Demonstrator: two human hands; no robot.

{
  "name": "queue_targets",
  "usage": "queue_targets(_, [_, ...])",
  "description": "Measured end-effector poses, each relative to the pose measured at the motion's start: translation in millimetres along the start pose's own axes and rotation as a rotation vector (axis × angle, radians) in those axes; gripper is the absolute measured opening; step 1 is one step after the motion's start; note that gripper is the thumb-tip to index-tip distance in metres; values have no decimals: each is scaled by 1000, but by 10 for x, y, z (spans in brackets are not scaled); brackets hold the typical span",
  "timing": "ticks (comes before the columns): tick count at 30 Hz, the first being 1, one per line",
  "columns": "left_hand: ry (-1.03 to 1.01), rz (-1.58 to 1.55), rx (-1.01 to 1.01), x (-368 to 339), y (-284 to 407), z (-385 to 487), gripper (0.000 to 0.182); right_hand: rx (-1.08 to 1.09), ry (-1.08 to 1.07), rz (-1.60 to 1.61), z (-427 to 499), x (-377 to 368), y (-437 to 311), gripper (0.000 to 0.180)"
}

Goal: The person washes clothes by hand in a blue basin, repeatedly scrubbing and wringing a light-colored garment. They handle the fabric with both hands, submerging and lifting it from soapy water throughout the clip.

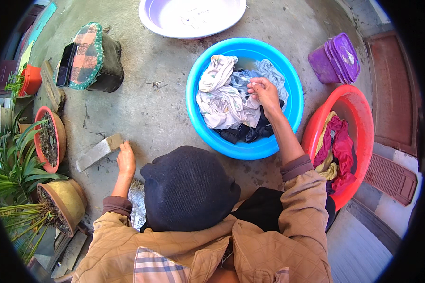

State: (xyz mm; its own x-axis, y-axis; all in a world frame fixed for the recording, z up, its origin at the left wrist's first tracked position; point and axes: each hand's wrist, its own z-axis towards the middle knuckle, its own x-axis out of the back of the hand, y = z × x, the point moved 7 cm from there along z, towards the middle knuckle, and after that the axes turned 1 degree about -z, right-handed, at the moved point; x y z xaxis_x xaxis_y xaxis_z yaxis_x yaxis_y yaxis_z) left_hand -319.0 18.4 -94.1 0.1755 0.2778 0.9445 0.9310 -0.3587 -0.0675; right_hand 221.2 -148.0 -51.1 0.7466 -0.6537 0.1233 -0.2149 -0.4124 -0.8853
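Observation:
My right hand [264, 92] is over a blue plastic basin [192, 102], its fingers curled above the wet laundry. Whether it pinches any cloth is hard to see. Pale printed fabric [221, 106] lies bunched in the basin's left half, grey-blue cloth [272, 72] at the upper right and black cloth [253, 132] at the bottom. Some murky water shows near the far wall. Off to the left, my left hand [126, 158] is closed with nothing visible in it. It is beside the end of a concrete block [99, 152] on the floor. My black-clad knee [189, 189] rises between my arms.
At right, a red basin [363, 141] holds magenta and yellow clothes; stacked purple buckets [334, 60] stand beyond it. A white-and-purple basin [194, 16] is ahead. A phone [66, 64] rests on a checked, cloth-covered seat [88, 53]. Potted plants [62, 201] line the left.

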Motion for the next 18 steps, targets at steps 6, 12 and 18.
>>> queue_targets(6, [-81,-899,-62,160,216,296,44,343,49,-324,395,-85,-161,26])
queue_targets(12, [-609,-2142,-44,1042,1553,649,58,421,-178,-1147,544,-667,70,36])
queue_targets(18, [-637,-2231,-221,1310,1943,992,63,324,-438,-732,681,-611,62,23])
